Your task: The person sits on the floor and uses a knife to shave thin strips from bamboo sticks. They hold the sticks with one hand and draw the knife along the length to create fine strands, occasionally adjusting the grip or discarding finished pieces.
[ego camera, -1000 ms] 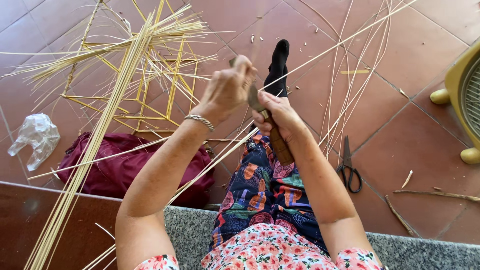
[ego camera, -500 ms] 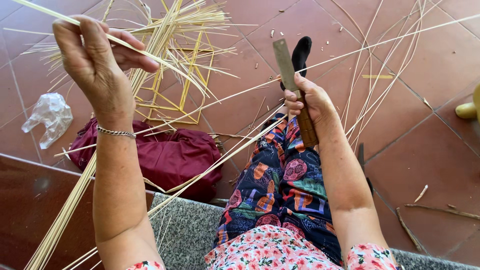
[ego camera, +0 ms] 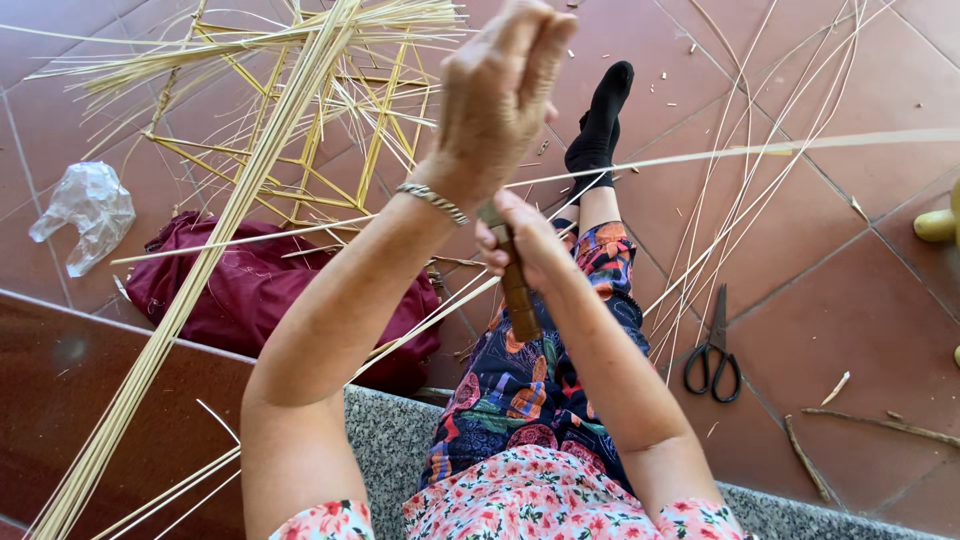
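Gripping a wooden knife handle (ego camera: 517, 290), the right hand (ego camera: 525, 240) is wrapped tight around it just above the lap, and the blade end is hidden behind the other wrist. Up high, the left hand (ego camera: 500, 85) is raised with fingers pressed together; whether they pinch the thin bamboo strip (ego camera: 760, 150) that runs off to the right, I cannot tell from this angle. That strip crosses level with the hands, passing over the outstretched leg in its black sock (ego camera: 600, 115). My read: this is the splitting or shaving stage, 1 strip being worked against the knife. What comes next would call for a steady pull along the strip with the blade kept angled away from the fingers. Beside the leg lie black scissors (ego camera: 713, 350) on the red tiles (ego camera: 850, 300); to the left sit a loose bundle of strips (ego camera: 210, 250), a maroon cloth (ego camera: 230, 290) and a crumpled plastic bag (ego camera: 85, 210).
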